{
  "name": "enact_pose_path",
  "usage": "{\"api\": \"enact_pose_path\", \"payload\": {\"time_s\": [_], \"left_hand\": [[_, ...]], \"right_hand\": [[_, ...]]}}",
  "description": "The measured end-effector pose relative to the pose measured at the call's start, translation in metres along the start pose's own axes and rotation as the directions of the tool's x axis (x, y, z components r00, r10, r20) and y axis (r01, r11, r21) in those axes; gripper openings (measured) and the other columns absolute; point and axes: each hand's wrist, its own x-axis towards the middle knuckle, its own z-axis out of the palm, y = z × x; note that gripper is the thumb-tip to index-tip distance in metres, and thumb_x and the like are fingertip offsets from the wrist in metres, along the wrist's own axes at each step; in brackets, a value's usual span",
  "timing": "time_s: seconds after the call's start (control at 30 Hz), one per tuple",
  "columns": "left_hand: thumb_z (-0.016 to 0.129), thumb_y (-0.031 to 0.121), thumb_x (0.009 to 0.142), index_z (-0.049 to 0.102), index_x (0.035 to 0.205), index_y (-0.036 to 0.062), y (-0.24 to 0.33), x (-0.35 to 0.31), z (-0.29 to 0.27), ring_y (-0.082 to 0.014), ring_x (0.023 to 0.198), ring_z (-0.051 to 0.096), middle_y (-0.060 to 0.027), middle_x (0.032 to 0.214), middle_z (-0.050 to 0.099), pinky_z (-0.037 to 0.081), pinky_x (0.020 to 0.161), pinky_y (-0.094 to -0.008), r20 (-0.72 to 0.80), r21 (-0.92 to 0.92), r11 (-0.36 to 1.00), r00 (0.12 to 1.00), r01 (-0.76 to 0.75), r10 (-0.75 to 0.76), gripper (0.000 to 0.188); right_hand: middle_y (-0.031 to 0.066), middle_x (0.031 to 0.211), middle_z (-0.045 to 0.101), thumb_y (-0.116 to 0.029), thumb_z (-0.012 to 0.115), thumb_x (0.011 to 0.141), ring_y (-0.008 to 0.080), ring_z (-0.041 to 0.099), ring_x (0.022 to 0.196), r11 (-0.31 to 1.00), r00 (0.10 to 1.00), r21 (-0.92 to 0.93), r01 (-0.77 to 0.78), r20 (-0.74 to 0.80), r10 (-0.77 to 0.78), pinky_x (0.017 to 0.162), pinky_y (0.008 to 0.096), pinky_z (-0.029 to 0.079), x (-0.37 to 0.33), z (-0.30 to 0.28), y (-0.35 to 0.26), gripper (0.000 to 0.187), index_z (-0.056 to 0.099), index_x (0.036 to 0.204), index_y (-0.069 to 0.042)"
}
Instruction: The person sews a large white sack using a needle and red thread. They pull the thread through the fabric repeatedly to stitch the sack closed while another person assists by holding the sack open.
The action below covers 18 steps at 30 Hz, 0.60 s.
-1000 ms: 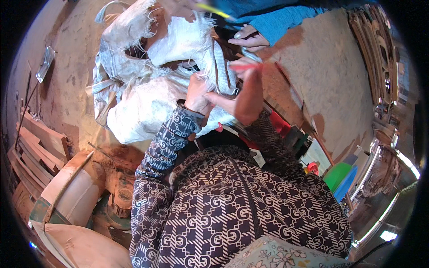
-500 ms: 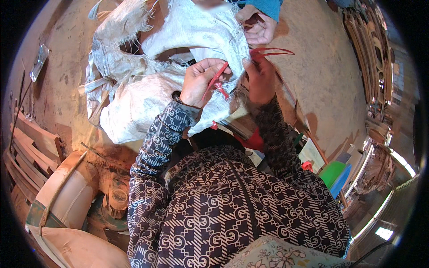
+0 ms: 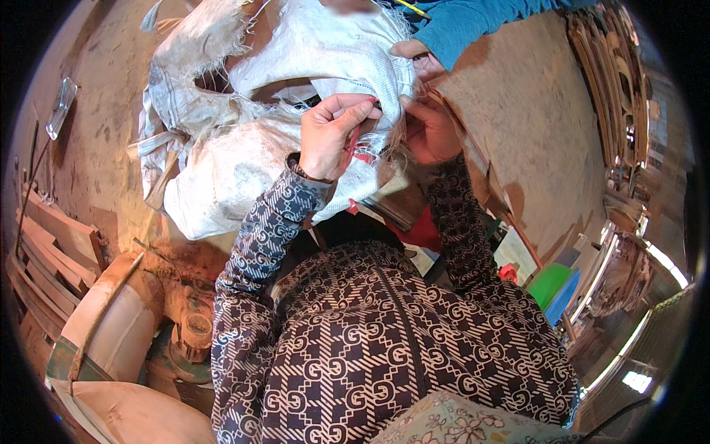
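A red cord (image 3: 353, 140) is pinched between thumb and fingers of the left hand (image 3: 330, 135), at the frayed mouth of a white woven sack (image 3: 296, 96). The sack's edge is gripped by the closed right hand (image 3: 429, 132) just beside it. The sack is slumped on the dusty floor (image 3: 532, 126) ahead. Its far edge is held by another person's hand (image 3: 416, 58) in a blue sleeve (image 3: 473, 22). Wooden boards (image 3: 52, 244) are stacked at left.

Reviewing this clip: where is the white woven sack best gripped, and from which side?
Probably at the frayed mouth edge of the white woven sack, from the near side, where the left hand and right hand already pinch it; the bulging body offers only taut cloth.
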Motion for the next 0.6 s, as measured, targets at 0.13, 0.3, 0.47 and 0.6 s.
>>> {"api": "enact_pose_path", "payload": {"time_s": [0.13, 0.3, 0.47, 0.6], "left_hand": [[0.069, -0.001, 0.087, 0.069, 0.096, -0.006, 0.001, 0.003, 0.004, -0.0142, 0.072, 0.066, -0.0098, 0.084, 0.07, 0.054, 0.068, -0.0254, -0.037, 0.065, 0.998, 0.999, 0.002, 0.0, 0.011], [0.068, 0.0, 0.085, 0.07, 0.097, -0.0064, -0.001, 0.018, 0.011, -0.0104, 0.067, 0.063, -0.0067, 0.082, 0.07, 0.051, 0.063, -0.0231, -0.048, 0.151, 0.987, 0.998, 0.05, -0.043, 0.013], [0.057, -0.001, 0.091, 0.062, 0.117, -0.0065, 0.014, 0.012, -0.016, -0.0155, 0.089, 0.066, -0.012, 0.106, 0.069, 0.053, 0.079, -0.0286, 0.178, 0.04, 0.998, 0.982, 0.05, -0.057, 0.026], [0.056, 0.013, 0.099, 0.064, 0.114, -0.0026, 0.036, -0.012, 0.011, -0.0145, 0.09, 0.066, -0.0081, 0.107, 0.069, 0.052, 0.08, -0.0283, -0.024, -0.125, 0.989, 0.997, 0.074, -0.078, 0.023]], "right_hand": [[0.0108, 0.1, 0.066, -0.011, 0.064, 0.087, 0.0216, 0.064, 0.09, 0.924, 0.954, -0.311, 0.221, -0.129, -0.271, 0.079, 0.0338, 0.051, -0.022, 0.031, -0.016, 0.028, 0.063, 0.113, 0.002], [0.0138, 0.098, 0.062, -0.004, 0.067, 0.08, 0.0271, 0.064, 0.09, 0.545, 0.792, -0.723, 0.424, 0.005, -0.61, 0.081, 0.0376, 0.05, -0.056, 0.064, -0.011, 0.033, 0.061, 0.112, -0.001], [0.0169, 0.114, 0.056, 0.001, 0.066, 0.077, 0.0356, 0.058, 0.103, 0.336, 0.73, -0.777, 0.533, 0.222, -0.646, 0.087, 0.041, 0.048, -0.072, 0.083, 0.0, 0.056, 0.053, 0.131, 0.001], [0.0181, 0.123, 0.049, -0.001, 0.067, 0.075, 0.037, 0.053, 0.107, 0.301, 0.8, -0.84, 0.451, 0.231, -0.553, 0.091, 0.0432, 0.045, -0.071, 0.088, 0.007, 0.07, 0.045, 0.142, -0.001]]}}
